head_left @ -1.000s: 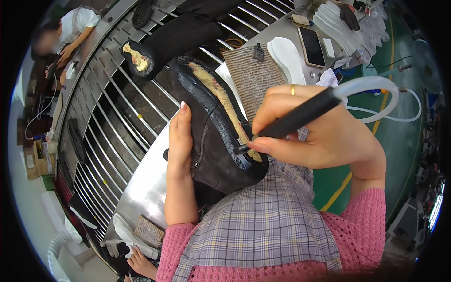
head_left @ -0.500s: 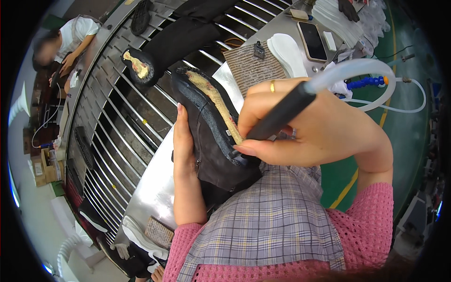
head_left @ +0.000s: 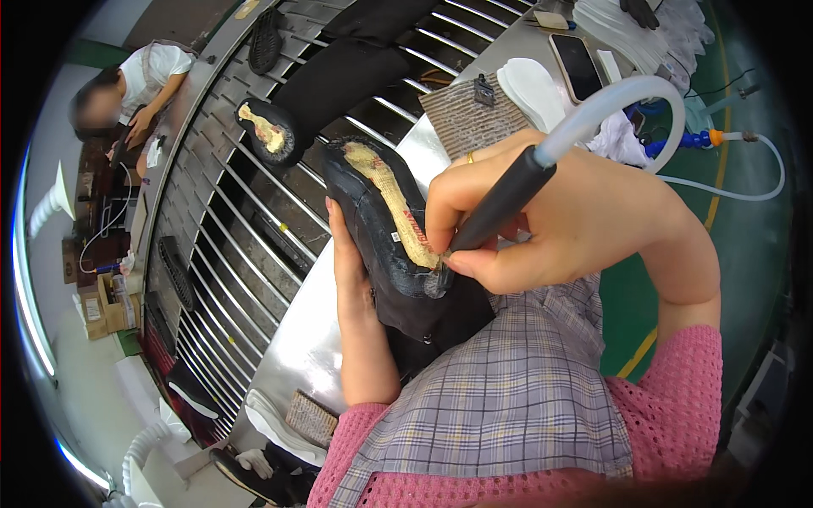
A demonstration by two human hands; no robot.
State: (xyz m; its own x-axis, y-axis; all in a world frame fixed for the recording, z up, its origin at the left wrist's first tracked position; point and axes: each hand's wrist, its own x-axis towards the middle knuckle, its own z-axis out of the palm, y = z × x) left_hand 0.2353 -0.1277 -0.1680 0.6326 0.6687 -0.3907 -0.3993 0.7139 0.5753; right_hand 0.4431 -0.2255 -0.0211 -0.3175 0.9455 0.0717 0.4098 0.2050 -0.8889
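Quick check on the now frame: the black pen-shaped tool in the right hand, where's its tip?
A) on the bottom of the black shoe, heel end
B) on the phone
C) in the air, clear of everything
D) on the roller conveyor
A: the right hand presses the tip of the black tool onto the upturned bottom of the black shoe, which the left hand steadies from the side.

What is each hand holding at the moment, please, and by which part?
The left hand grips the black shoe along its side, sole up. The right hand holds the black pen-like tool near its tip, hose trailing behind.
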